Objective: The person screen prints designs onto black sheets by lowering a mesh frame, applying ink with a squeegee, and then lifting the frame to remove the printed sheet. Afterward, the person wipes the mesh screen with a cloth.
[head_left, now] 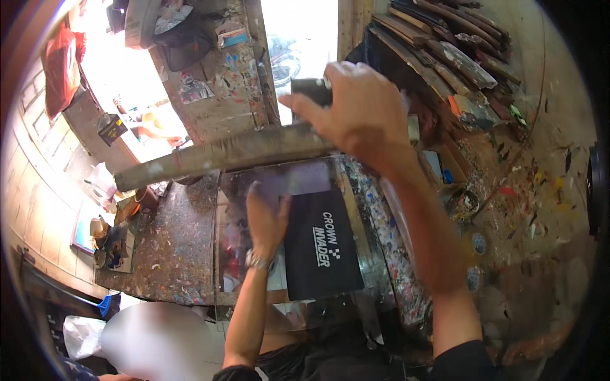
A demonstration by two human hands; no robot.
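Note:
My left hand [265, 222], a watch-like band on its wrist, is open, fingers stretched out and slightly blurred. It hovers by the upper left edge of a flat black cloth-like piece [318, 247] with white print, which lies on a glass-topped board [375, 267]. Higher up, my right hand [365, 105] has its thumb and fingers closed round a dark block [311, 91]. Under that hand runs the right end of a long, worn wooden bar [222, 152], slanting across the view. Whether the block and bar are joined is hidden.
Wooden slats [445, 51] are piled at the back right. A paint-spattered worktop [171, 241] spreads to the left, with a brown cup [147, 198] on it. At the lower left, close by, is another person [159, 343]. A bright doorway [298, 38] stands behind.

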